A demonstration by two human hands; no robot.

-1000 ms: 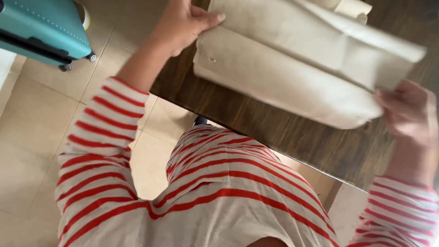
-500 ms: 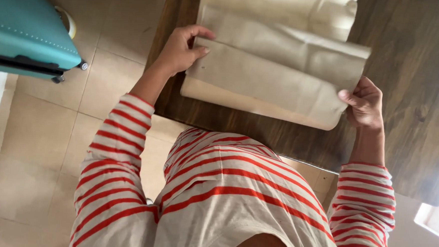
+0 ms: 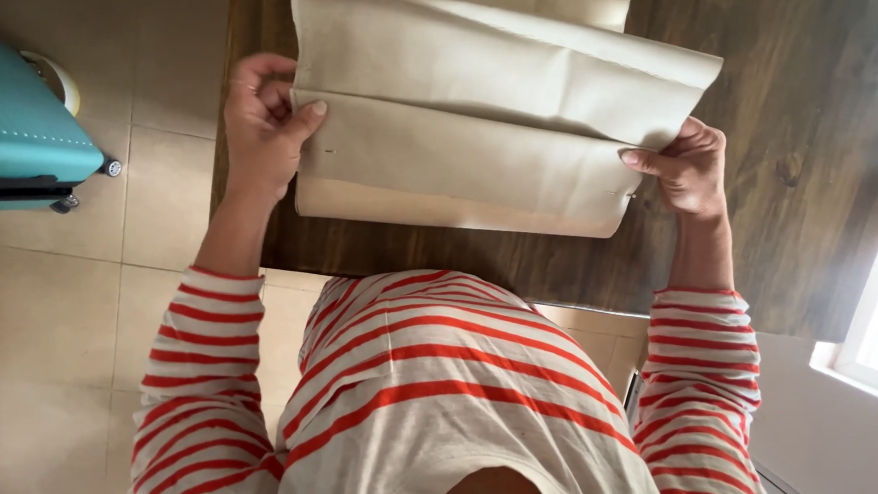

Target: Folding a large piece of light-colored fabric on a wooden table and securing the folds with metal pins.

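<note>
On dark wooden tabletop (image 3: 787, 105), folded beige cloth (image 3: 485, 129) now lower, flatter than a second ago. Left hand (image 3: 265, 128) at 9 o'clock edge, right hand (image 3: 688, 170) at 3 o'clock edge, fingers pinching top fold; fold nearly laid.

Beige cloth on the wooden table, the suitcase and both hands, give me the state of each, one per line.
beige cloth: folded in layers, lying on the table, both side edges pinched
left hand: closed on the cloth's left edge
right hand: closed on the cloth's right edge
wooden table: bare dark wood beside the cloth
teal suitcase: shut, on the tiled floor
</note>
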